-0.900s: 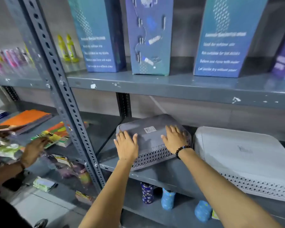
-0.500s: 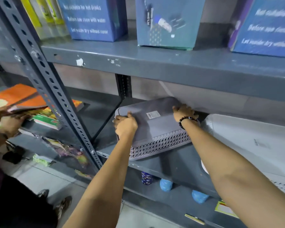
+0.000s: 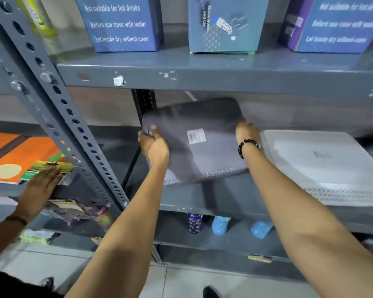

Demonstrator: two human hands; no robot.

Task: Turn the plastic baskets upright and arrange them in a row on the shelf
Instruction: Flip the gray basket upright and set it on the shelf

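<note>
A grey plastic basket (image 3: 194, 160) is upside down on the middle shelf (image 3: 220, 198), its flat bottom with a white barcode label facing me and tilted up. My left hand (image 3: 154, 145) grips its left edge and my right hand (image 3: 247, 131), with a black bead bracelet at the wrist, grips its right edge. The basket's far side is raised and blurred by motion. To the right, a white plastic basket (image 3: 323, 168) lies upside down on the same shelf, touching nothing I hold.
Blue printed boxes (image 3: 121, 24) stand on the upper shelf. A perforated grey upright (image 3: 58, 108) runs diagonally at left. Beyond it, another person's hand (image 3: 39, 190) rests by orange books (image 3: 19, 155). Blue bottles (image 3: 220, 224) stand on the lower shelf.
The grey basket has tipped up from lying flat, its bottom now facing me. Both my hands slid from its top to its side edges. The other person's hand moved right along the books.
</note>
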